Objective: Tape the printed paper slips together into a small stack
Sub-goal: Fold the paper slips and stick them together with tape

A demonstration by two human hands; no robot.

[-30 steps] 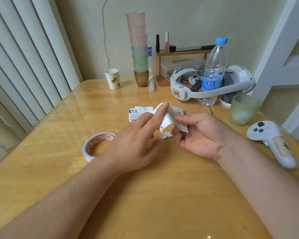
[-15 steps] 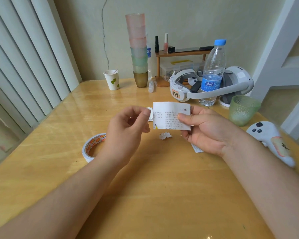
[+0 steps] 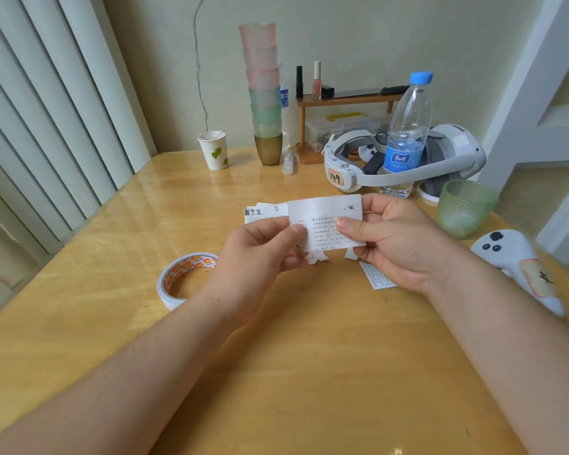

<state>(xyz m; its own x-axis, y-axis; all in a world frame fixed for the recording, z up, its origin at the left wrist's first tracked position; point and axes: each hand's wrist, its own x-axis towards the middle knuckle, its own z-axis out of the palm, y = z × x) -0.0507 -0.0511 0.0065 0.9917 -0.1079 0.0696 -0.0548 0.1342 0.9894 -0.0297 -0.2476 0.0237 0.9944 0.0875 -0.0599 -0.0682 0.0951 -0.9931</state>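
Printed slip (image 3: 326, 221) pinched by left hand (image 3: 260, 257) and right hand (image 3: 391, 241), mid-frame; probably aligning; next needs tape roll (image 3: 184, 279), lower left.

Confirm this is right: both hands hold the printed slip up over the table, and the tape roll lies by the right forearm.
Not quite. The head view shows the tape roll by the left forearm. Both hands, left and right, do hold the printed slip.
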